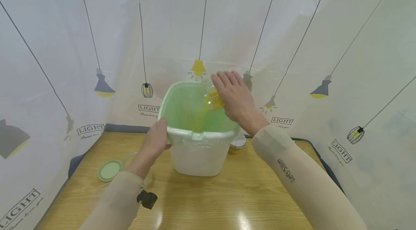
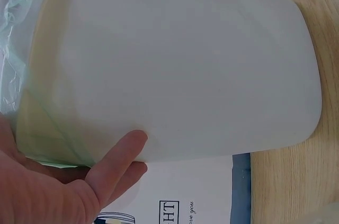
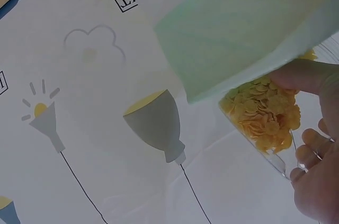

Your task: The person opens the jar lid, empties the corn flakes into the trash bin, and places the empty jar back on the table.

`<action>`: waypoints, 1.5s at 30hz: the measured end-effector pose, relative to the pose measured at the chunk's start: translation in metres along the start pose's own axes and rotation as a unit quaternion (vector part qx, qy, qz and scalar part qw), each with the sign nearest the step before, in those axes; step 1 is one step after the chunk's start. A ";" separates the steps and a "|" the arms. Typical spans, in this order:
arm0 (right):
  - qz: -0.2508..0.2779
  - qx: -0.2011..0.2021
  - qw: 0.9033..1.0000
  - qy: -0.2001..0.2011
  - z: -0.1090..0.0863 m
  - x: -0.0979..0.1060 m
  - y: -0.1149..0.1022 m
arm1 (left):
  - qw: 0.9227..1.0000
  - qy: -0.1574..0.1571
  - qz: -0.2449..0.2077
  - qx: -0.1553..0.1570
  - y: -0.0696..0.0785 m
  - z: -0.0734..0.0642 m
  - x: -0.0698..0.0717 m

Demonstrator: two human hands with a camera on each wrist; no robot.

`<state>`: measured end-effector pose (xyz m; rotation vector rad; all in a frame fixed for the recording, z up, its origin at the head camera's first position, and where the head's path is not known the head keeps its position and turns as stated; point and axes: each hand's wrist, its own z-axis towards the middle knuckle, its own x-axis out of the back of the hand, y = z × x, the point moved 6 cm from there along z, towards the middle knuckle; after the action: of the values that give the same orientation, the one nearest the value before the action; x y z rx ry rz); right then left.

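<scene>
A white plastic bin (image 1: 198, 161), lined with a pale green bag (image 1: 177, 105), stands on the table. My left hand (image 1: 153, 138) grips its left rim, thumb at the edge; in the left wrist view, fingertips (image 2: 136, 138) lie along the outer wall. Above the bin's right side, my right hand (image 1: 235, 96) holds a clear jar (image 1: 212, 97) tipped over toward the opening. Yellow flakes, like corn flakes (image 3: 265, 115), fill part of the jar. A blurred yellow streak runs from its mouth down into the bag. The bin's bottom is hidden.
Behind the bin's right side stands a lidded jar (image 1: 238, 144) with yellow contents. A round green lid (image 1: 109, 170) lies on the wooden table (image 1: 208, 201) at the left, beside clear, faint items partly behind my left forearm. Lamp-printed cloth (image 1: 169, 42) surrounds the table.
</scene>
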<state>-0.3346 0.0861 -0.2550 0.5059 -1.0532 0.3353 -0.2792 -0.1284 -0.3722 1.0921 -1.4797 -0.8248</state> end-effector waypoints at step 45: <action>-0.042 0.031 0.999 -0.006 -0.002 -0.004 -0.003 | 1.000 0.011 0.013 -0.001 0.002 -0.001 -0.001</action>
<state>-0.3336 0.0843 -0.2594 0.6068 -1.0316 0.2921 -0.2786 -0.1267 -0.3711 1.0756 -1.4717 -0.7937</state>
